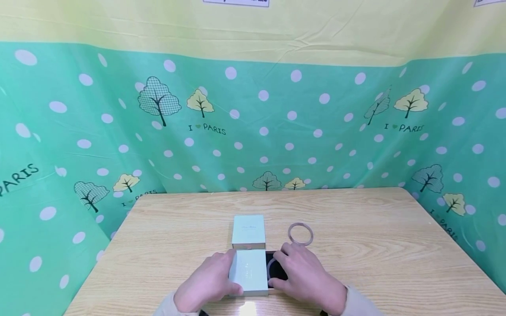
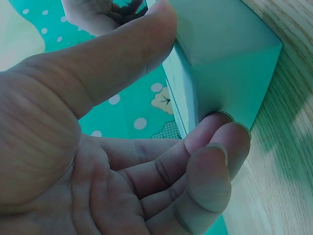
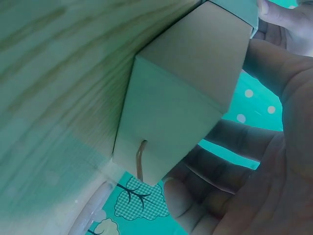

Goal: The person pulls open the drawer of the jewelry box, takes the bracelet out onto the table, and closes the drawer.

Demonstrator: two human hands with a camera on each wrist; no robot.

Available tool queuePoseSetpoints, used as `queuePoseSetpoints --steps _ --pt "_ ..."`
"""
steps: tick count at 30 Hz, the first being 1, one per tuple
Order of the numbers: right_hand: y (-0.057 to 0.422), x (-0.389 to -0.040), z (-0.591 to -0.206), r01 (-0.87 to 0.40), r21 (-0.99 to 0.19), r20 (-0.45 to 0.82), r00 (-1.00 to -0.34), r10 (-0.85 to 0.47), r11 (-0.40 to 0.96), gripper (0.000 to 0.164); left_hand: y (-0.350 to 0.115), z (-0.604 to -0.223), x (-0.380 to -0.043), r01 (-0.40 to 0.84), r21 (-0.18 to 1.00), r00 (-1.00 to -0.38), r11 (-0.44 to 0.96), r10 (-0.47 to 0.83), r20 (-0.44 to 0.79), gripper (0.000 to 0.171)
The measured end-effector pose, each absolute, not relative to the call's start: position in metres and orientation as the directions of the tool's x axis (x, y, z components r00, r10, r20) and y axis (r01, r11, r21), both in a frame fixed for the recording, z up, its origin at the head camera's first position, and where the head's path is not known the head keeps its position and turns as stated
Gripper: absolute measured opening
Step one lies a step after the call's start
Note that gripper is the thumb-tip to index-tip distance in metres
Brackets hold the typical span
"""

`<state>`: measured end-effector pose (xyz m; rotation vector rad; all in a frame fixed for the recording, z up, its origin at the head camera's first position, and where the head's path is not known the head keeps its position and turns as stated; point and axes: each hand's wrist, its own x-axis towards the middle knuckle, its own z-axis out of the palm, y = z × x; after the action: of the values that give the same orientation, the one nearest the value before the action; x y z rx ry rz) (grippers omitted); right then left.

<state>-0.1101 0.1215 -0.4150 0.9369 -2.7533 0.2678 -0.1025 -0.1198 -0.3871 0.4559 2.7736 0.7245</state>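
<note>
A pale blue drawer box (image 1: 248,272) lies near the table's front edge, its drawer (image 3: 171,117) slid out to the right. Black lining shows inside, with part of a pale purple bangle (image 1: 269,268). My left hand (image 1: 209,278) grips the box's cover, thumb at the near side and fingertips against its left end. Over the open drawer, my right hand (image 1: 302,274) holds the bangle, with thumb and fingers at either side of its visible arc; their tips are hidden in the right wrist view. A thin cord loop (image 3: 140,160) hangs from the drawer's end.
Just behind the box stands a second pale blue box (image 1: 248,230), closed. Another pale purple bangle (image 1: 290,231) lies on the wooden table (image 1: 375,245) beyond my right hand. A green dotted cloth (image 1: 253,145) hangs around the table's back and sides.
</note>
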Motion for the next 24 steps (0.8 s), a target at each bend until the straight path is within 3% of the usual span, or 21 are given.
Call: queuePoseSetpoints --steps 17,24 --pt "0.119 -0.116 -0.409 -0.594 -0.103 0.208 -0.797 -0.567 0.798 0.065 -0.119 -0.385 -0.104 0.216 0.510 -0.921 0.832 0.347 -0.176 0.070" --pt "0.112 -0.116 -0.400 -0.581 -0.111 0.157 -0.811 -0.563 0.806 0.048 -0.120 -0.387 -0.104 0.234 0.512 -0.920 0.827 0.358 -0.157 0.068"
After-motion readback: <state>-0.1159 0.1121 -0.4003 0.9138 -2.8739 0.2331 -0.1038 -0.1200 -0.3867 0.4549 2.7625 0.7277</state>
